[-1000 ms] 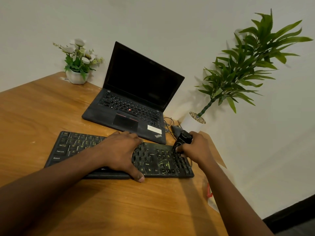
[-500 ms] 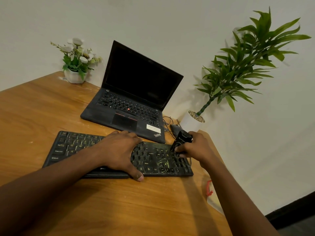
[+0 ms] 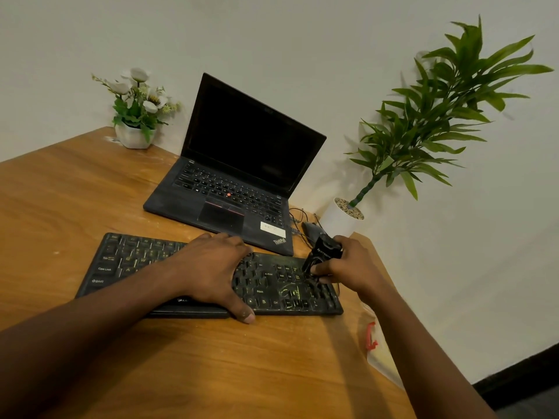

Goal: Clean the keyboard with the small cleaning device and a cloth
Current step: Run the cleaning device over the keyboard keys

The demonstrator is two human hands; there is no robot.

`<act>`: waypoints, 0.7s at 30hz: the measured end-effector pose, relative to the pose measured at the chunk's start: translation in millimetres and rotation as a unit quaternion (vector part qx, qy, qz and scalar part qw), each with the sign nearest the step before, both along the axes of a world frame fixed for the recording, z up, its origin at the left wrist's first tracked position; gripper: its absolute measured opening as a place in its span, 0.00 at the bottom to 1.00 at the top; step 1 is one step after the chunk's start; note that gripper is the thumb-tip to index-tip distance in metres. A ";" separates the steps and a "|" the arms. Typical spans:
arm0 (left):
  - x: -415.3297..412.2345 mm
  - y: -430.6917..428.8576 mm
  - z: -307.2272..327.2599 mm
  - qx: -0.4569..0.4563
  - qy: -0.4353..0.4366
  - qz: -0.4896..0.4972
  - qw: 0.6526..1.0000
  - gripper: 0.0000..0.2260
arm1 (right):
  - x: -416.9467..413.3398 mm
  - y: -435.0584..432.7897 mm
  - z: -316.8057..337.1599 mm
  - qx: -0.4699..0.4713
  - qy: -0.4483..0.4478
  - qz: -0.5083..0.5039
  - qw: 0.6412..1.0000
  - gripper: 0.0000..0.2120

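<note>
left hand [image 3: 211, 273] flat, fingers spread on my dusty black keyboard [image 3: 121, 264]; right hand [image 3: 351, 267] grips small black cleaning device [image 3: 322, 254], tip on the right-side keys.

Our left hand [image 3: 211, 272] lies palm down on the keyboard [image 3: 121, 267], fingers fairly straight, thumb reaching toward 5 o'clock. At 3 o'clock from it, our right hand [image 3: 348, 264] curls its fingers round the small cleaning device [image 3: 325, 252]. Our forearms enter from 8 and 5 o'clock.
</note>
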State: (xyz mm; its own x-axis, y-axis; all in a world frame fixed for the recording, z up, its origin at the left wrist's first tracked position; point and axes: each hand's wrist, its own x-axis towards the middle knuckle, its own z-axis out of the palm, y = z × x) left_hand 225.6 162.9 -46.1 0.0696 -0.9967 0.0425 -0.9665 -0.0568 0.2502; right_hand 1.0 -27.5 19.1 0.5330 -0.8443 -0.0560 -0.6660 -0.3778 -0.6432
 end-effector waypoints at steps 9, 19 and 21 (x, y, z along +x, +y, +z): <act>0.1 0.1 -1.6 -0.001 -0.003 0.001 1.000 0.60 | -14.7 -15.0 1.4 -0.085 0.063 -0.058 0.993 0.19; 0.3 0.1 -0.7 -0.002 0.002 0.003 1.000 0.60 | -17.6 -7.2 -0.3 -0.074 0.050 -0.055 0.995 0.20; 0.4 0.2 -0.5 -0.004 0.000 0.003 1.000 0.60 | -23.8 -2.6 9.3 -0.028 0.077 -0.041 0.996 0.18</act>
